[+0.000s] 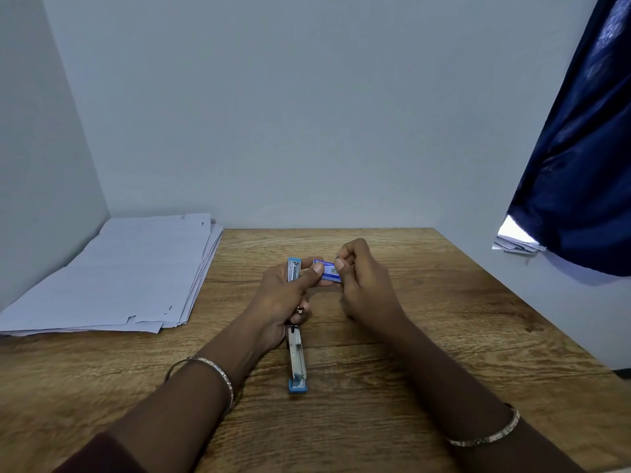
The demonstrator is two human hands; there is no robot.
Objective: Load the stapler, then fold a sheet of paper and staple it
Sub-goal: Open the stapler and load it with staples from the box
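Loading step. Grips the opened stapler (296, 363) in the left hand (280, 295), thumb on the staple box (329, 269) just right of the stapler; pinches the box's other end with the right hand (365, 285). Probably needs 1 strip pulled out next. Leaves the paper stack (112, 271) left of the stapler.

Stapler (296, 356): bright blue ends, silver-grey metal channel.
Staple box (328, 269): blue, white band, print too small to read.
Paper stack (112, 278): white, cool bluish cast.
Table (426, 302): mid-brown, dark streaky wood grain.
Curtain (580, 165): deep navy, faint paler mottling.
Wall (307, 114): plain pale grey.
Left bangle (218, 370), right bangle (491, 436): silvery, fine speckled texture.
Sleeve (102, 455): dark maroon.
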